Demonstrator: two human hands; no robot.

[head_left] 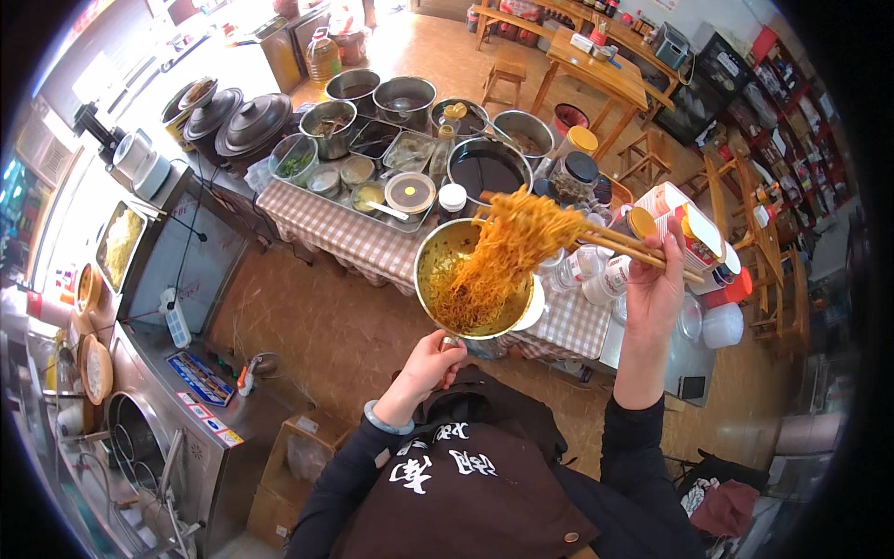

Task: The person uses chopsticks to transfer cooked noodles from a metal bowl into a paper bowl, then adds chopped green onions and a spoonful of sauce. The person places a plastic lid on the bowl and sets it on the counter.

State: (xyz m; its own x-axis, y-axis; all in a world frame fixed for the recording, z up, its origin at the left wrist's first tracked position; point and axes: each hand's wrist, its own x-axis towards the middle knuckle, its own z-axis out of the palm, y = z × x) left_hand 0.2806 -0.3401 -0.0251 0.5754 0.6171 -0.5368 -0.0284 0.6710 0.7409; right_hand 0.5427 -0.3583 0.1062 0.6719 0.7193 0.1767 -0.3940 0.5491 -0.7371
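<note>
My left hand [434, 367] grips the handle of a metal pan [421, 279] held at the near edge of the checked-cloth table. Orange-brown noodles [534, 234] rise in a tangled clump above the pan's right side, and their lower strands still rest in it. My right hand [656, 279], raised at the right, holds a pair of long wooden chopsticks [621, 244] whose far ends are in the clump. A white bowl [534, 307] shows partly behind the pan's right rim. Beyond the pan stand a white-lidded jar [452, 198] and a large pot of dark liquid [490, 168].
The checked tablecloth [349, 223] lies under a metal tray [419, 227] of seasoning containers, with several steel pots behind. Stacked paper cups [660, 199], plastic bottles [580, 269] and lidded jars crowd the right side. A steel cooker [209, 447] stands at the lower left, beside a cardboard box [279, 475].
</note>
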